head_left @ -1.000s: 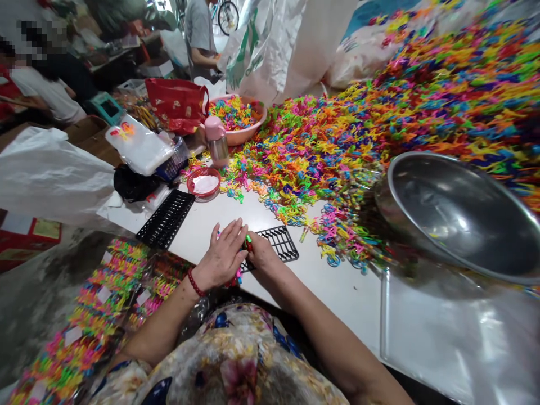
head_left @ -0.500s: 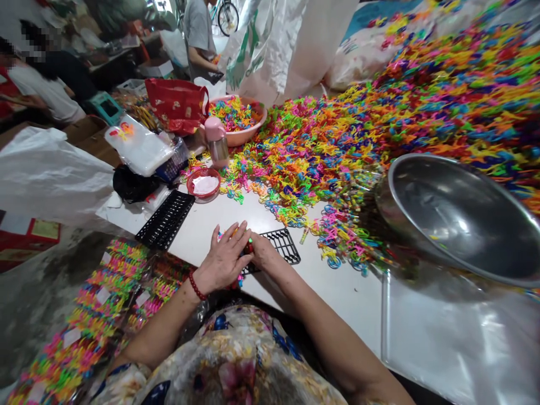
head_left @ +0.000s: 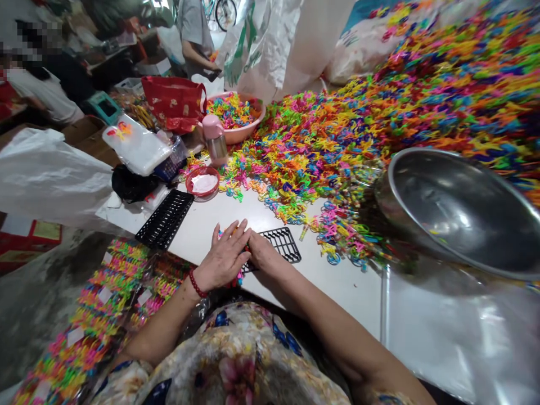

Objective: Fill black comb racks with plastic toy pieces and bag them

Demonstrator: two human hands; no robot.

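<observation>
My left hand lies palm down with its fingers stretched out, over the left part of a black slotted rack. Small colourful plastic pieces peek out from beneath it; most of them are covered. Against its thumb side, my right hand is closed with curled fingers over the middle of the rack. What the right fingers hold, if anything, is hidden. Past the right hand, the rack's bare slots show on the white table.
A large pile of bright plastic figures spreads over the back and right. A steel bowl leans at right. At left are another black rack, a red basket, a pink-lidded bottle and bagged figures below.
My hands stay over the rack, with the right hand shifting slightly against the left. The green and red piece seen between them earlier is now out of sight.
</observation>
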